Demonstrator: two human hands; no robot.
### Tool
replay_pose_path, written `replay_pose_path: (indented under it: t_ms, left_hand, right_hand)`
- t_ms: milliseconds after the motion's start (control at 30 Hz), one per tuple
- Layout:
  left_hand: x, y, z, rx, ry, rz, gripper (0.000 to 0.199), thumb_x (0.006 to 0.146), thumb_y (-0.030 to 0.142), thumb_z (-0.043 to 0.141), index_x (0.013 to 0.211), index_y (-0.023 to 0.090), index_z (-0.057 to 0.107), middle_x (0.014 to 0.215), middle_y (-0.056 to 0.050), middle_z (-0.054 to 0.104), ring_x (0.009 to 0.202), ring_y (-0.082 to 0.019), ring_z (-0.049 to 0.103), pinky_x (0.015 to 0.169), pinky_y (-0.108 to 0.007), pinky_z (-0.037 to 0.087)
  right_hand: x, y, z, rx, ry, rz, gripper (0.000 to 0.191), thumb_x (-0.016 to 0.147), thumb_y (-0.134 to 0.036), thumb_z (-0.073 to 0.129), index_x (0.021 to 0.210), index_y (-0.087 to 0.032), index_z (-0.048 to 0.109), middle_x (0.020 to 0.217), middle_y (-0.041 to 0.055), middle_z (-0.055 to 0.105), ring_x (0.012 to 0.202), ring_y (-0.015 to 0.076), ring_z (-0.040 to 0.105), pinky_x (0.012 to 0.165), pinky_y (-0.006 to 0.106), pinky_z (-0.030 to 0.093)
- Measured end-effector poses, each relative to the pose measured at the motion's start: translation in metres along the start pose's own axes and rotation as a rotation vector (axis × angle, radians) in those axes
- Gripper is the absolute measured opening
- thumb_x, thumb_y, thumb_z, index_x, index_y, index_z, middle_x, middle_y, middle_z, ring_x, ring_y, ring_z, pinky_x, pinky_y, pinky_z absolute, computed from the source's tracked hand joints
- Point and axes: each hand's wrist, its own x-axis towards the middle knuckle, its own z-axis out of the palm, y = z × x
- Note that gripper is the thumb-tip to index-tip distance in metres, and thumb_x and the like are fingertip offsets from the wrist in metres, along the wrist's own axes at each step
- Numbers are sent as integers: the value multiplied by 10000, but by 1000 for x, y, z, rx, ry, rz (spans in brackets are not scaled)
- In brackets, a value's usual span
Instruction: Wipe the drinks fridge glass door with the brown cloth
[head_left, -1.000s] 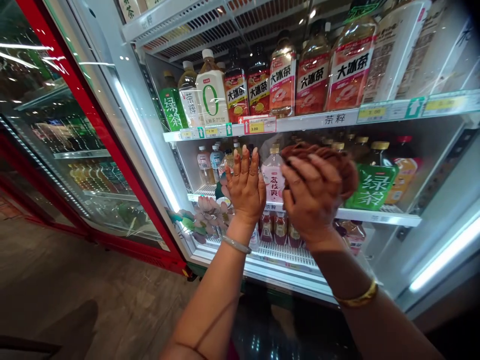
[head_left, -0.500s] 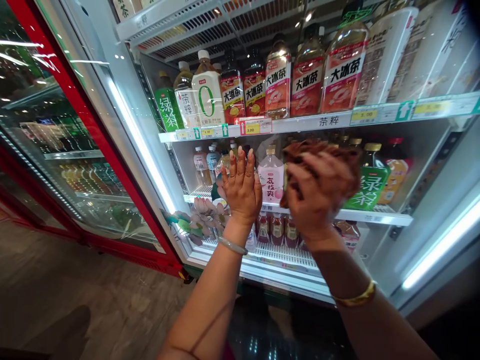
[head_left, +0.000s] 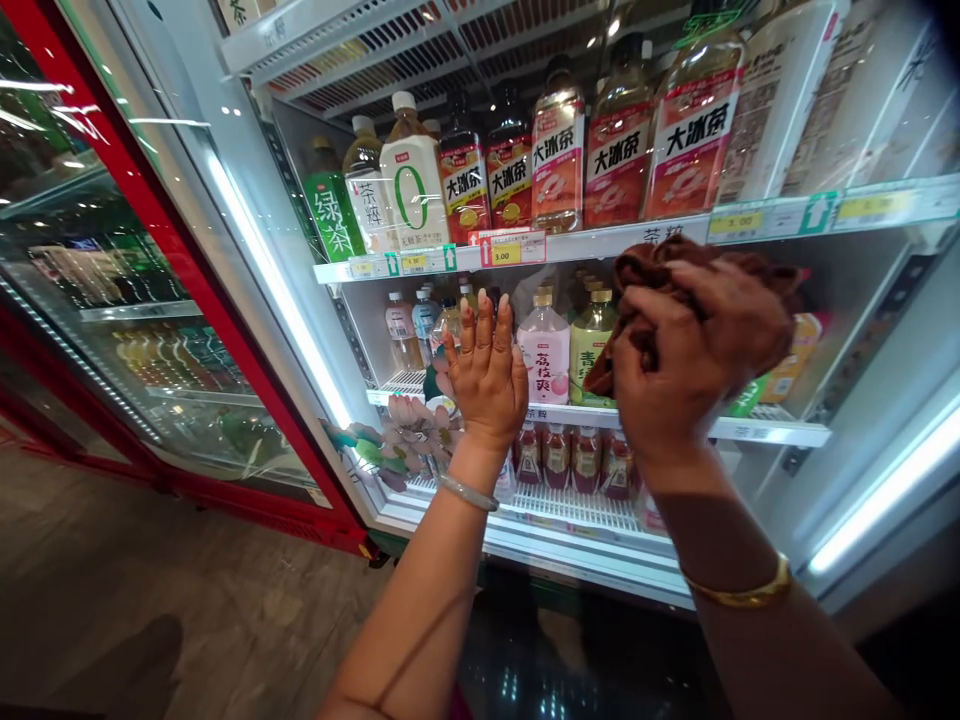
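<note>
My left hand (head_left: pixel 487 380) lies flat with its fingers stretched upward, apparently against the glass door of a drinks fridge. It holds nothing. A bunched brown cloth (head_left: pixel 660 262) is gripped in my right hand (head_left: pixel 679 350), which is raised to the right in front of the glass. Behind the glass, between my hands, stand a pink-labelled bottle (head_left: pixel 543 350) and a green-labelled bottle (head_left: pixel 591 340). The cloth and right hand hide part of the middle shelf's right side.
Large iced tea bottles (head_left: pixel 555 150) line the upper shelf (head_left: pixel 600 243). Small dark bottles (head_left: pixel 556 460) stand on the bottom shelf. A flower sticker (head_left: pixel 416 435) is left of my left hand. A red door frame (head_left: pixel 247 370) borders the neighbouring fridge, above a grey floor (head_left: pixel 247 620).
My right hand has moved to the right with the brown cloth, uncovering the green-labelled bottle. My left hand has stayed in place.
</note>
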Motion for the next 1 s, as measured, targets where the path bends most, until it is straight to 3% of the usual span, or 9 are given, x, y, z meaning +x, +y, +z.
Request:
replay_pose_path:
  t_ms: [133, 200, 300, 467, 567, 733, 833, 1000]
  left_hand:
    - [0, -1, 1, 24, -2, 0, 589, 1066, 293, 316, 1649, 232, 261, 1703, -61, 290, 1610, -171, 97, 1328, -451, 49]
    - [0, -2, 1, 22, 5, -2, 587, 1070, 293, 304, 1653, 254, 245, 1706, -43, 285, 1607, -155, 101, 1329, -427, 43]
    - [0, -1, -1, 5, -20, -18, 590, 1066, 299, 313, 1650, 237, 258, 1709, -51, 274, 1610, -178, 107, 1327, -440, 31]
    - [0, 0, -1, -3, 4, 5, 578, 1061, 288, 321, 1632, 199, 312, 1700, -79, 292, 1612, -191, 104, 1322, -457, 40]
    - [0, -1, 1, -9, -13, -5, 582, 1062, 292, 331, 1636, 204, 303, 1707, -74, 269, 1613, -200, 93, 1322, -462, 27]
    - [0, -3, 2, -19, 21, 1, 598, 1069, 288, 320, 1659, 258, 223, 1711, -46, 264, 1611, -169, 113, 1326, -434, 27]
    - [1, -2, 1, -13, 12, 8, 596, 1063, 288, 335, 1652, 240, 255, 1702, -62, 293, 1611, -179, 121, 1324, -446, 42]
    - [1, 0, 0, 0, -9, -19, 573, 1060, 302, 325, 1624, 197, 337, 1690, -83, 327, 1611, -193, 135, 1321, -455, 58]
  right_hand:
    - [-34, -44, 7, 63, -154, -84, 222, 892, -225, 696, 1097, -304, 725, 1211, -3, 755, 1216, 252, 616, 1155, 517, 344]
    - [-42, -55, 9, 105, -225, -167, 190, 914, -250, 691, 1091, -315, 717, 1197, -29, 763, 1203, 218, 623, 1197, 502, 293]
    - [-33, -44, 6, 112, -206, -180, 192, 914, -244, 696, 1092, -311, 718, 1199, -17, 761, 1209, 223, 627, 1188, 498, 314]
    - [-9, -15, 1, 43, -73, 0, 241, 902, -212, 679, 1124, -287, 732, 1271, 53, 712, 1265, 315, 592, 1116, 550, 384]
    - [-22, -29, 4, 36, -99, -20, 223, 892, -219, 698, 1100, -294, 727, 1246, 23, 730, 1263, 283, 590, 1139, 526, 363]
    - [-44, -53, 7, 115, -218, -177, 164, 923, -243, 688, 1078, -291, 708, 1187, -17, 766, 1224, 209, 602, 1210, 506, 271]
    - [-27, -37, 3, 111, -214, -130, 197, 919, -230, 681, 1098, -305, 710, 1221, -10, 746, 1246, 220, 595, 1193, 499, 304]
    - [-2, -12, -2, 100, -87, 39, 240, 899, -184, 648, 1105, -277, 729, 1275, 29, 695, 1280, 268, 567, 1114, 481, 414]
